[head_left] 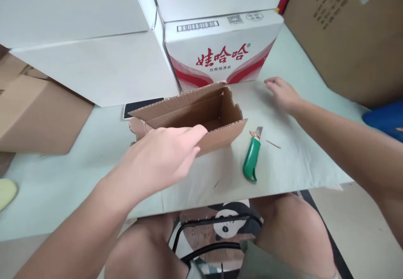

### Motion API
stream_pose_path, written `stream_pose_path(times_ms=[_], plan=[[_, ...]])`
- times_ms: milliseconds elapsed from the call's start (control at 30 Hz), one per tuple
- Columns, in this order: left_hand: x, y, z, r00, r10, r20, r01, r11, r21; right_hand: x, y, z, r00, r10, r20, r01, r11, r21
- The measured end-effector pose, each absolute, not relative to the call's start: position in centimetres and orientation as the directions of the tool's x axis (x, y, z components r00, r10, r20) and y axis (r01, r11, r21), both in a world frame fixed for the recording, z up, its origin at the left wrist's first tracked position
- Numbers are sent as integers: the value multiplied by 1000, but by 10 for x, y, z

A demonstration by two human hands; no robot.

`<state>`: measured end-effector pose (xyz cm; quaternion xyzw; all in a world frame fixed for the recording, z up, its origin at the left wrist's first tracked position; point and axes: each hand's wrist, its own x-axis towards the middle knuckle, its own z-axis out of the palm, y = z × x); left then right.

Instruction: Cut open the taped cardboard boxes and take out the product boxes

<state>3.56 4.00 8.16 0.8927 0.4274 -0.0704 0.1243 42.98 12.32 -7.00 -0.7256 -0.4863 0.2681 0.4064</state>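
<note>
A small brown cardboard box (220, 138) with its top open stands on the pale green tablecloth. My left hand (170, 149) is closed on the near wall of this box, thumb outside and fingers over the edge. Off to the right, my right hand (280, 93) hovers low over the cloth with its fingers stretched out and nothing visible in them. It is apart from the box. A green box cutter (252, 157) lies to the right of the box, blade out and pointing away from me. Beside the cutter is a thin brown cardboard sliver (273, 144).
Behind stands a white carton (267, 25) with red lettering, and large white boxes (94, 69) rise at left. Brown cartons (352, 40) flank the right. A dark flat device (141, 106) lies behind the small box. The tablecloth (195, 195) ends above my knees.
</note>
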Motion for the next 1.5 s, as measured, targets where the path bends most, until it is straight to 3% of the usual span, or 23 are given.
stream_pose_path(times_ms=[100,167,333,467,600,700,833,1033,1200,1367,1433,1500], plan=[[44,32,89,615,750,-245,785,-613,92,413,63,-55,229,972,60,554,-80,-828],[52,24,97,621,751,-225,776,-629,46,400,28,-37,19,984,175,626,125,-770],[77,-1,123,743,669,-21,668,-743,-49,375,-43,23,-358,766,534,694,601,-397],[98,-14,128,874,468,129,483,-868,-120,380,-88,56,-463,596,657,735,672,-92],[130,-13,117,909,336,246,373,-920,-120,401,-119,67,-511,581,633,796,598,93],[163,-7,105,865,324,382,355,-935,-11,416,-130,66,-518,576,633,813,561,155],[198,4,88,735,421,532,393,-903,172,435,-126,52,-391,585,711,889,439,127],[159,25,38,694,534,483,424,-845,325,469,-91,10,-93,656,749,994,109,28],[90,40,-27,508,730,457,525,-683,508,483,-27,-1,160,810,564,987,-149,-66],[53,31,-75,307,825,474,549,-561,620,469,5,4,292,790,540,949,-310,-60],[49,23,-83,289,844,452,534,-533,656,461,-2,0,371,824,428,926,-364,-102],[49,17,-85,298,845,444,502,-535,680,455,-10,-9,441,868,230,897,-417,-147]])
